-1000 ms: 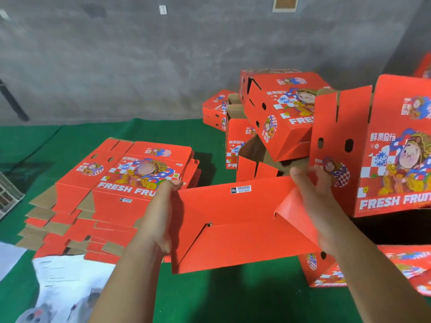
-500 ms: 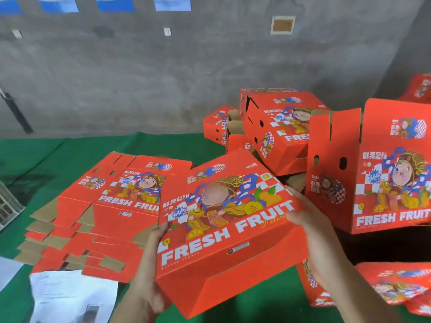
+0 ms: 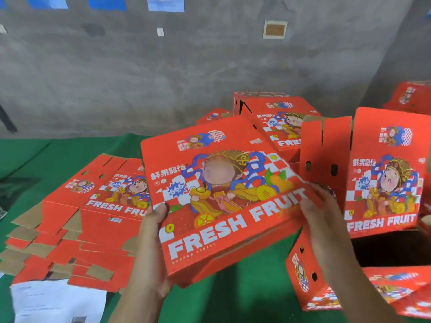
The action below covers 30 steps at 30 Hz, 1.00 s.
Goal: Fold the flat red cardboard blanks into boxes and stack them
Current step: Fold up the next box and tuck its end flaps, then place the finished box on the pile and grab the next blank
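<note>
On the left of the green surface (image 3: pixel 70 155), a stack of flat red blanks (image 3: pixel 93 217) lies fanned out, brown cardboard flaps showing at its near edges, with a white printed sheet (image 3: pixel 56 301) just in front of it. At centre, a person holds a folded red box (image 3: pixel 221 194) above the surface, its printed "FRESH FRUIT" face tilted up toward the camera. The left hand (image 3: pixel 151 248) grips the box at its lower left corner, thumb lying on the printed face and the fingers hidden beneath; the right hand (image 3: pixel 319 220) holds the right edge, fingers curled over the rim beside the final letters. Behind the held box, finished boxes (image 3: pixel 277 117) sit piled against the grey concrete wall (image 3: pixel 163 78). To the right stands an upright box (image 3: pixel 382 173) with its top flaps open and two round holes in its side panel, touching the pile. Below it, at the lower right, more red boxes (image 3: pixel 310 278) lie on their sides on the surface, partly hidden by the right forearm.
</note>
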Each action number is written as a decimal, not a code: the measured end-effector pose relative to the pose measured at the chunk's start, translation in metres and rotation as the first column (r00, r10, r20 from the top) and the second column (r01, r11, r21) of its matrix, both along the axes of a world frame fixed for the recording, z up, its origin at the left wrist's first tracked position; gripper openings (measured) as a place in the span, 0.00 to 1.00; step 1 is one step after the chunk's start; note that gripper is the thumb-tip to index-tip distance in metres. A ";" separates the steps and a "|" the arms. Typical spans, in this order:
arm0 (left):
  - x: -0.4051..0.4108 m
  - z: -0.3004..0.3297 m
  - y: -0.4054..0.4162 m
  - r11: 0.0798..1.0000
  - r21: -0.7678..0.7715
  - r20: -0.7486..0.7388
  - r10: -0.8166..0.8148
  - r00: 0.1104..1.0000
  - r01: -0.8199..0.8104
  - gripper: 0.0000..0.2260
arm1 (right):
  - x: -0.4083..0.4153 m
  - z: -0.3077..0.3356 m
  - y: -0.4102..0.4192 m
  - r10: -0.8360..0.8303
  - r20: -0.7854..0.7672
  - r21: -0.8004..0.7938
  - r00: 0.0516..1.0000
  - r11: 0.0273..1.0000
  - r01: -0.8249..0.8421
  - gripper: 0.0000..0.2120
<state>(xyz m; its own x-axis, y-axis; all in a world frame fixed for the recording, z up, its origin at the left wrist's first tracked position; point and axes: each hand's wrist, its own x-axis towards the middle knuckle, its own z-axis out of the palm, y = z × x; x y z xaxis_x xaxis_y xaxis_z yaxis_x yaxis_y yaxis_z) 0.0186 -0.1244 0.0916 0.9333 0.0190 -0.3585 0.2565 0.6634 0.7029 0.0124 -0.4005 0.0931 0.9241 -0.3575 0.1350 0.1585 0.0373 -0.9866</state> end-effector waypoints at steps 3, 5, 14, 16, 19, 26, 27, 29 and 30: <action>0.020 0.001 -0.006 0.989 0.003 0.052 0.150 0.987 -0.151 0.30 | 0.004 -0.002 0.016 0.020 -0.007 -0.141 1.000 0.990 -0.020 0.38; 0.033 -0.001 -0.013 0.978 -0.004 0.056 0.211 0.976 -0.211 0.30 | 0.004 -0.009 0.028 0.120 -0.050 -0.254 0.992 0.959 -0.129 0.37; 0.110 0.065 -0.079 0.970 0.156 0.188 0.153 0.970 -0.184 0.48 | 0.073 0.010 0.059 0.124 0.172 -0.565 0.977 0.825 -0.005 0.50; 0.139 0.081 -0.092 0.966 0.252 0.194 0.017 0.981 -0.066 0.48 | 0.101 0.018 0.044 0.049 0.229 -0.605 0.972 0.790 0.102 0.50; 0.180 0.100 -0.114 0.947 0.285 0.249 -0.220 0.943 0.146 0.44 | 0.140 0.029 0.021 -0.056 0.238 -0.582 0.970 0.791 0.189 0.50; 0.237 0.126 -0.162 0.783 0.562 0.180 -0.430 0.885 0.266 0.18 | 0.200 0.049 -0.022 -0.349 0.086 -0.558 0.933 0.759 0.335 0.43; 0.241 0.126 -0.168 0.780 0.543 0.182 -0.469 0.864 0.310 0.14 | 0.205 0.051 -0.026 -0.364 0.079 -0.540 0.928 0.767 0.347 0.43; 0.238 0.125 -0.183 0.646 0.668 0.161 -0.611 0.775 0.371 0.13 | 0.211 0.052 -0.029 -0.373 0.072 -0.495 0.925 0.792 0.358 0.42; 0.236 0.119 -0.188 0.557 0.745 0.145 -0.672 0.726 0.367 0.18 | 0.212 0.051 -0.027 -0.372 0.070 -0.474 0.925 0.804 0.359 0.42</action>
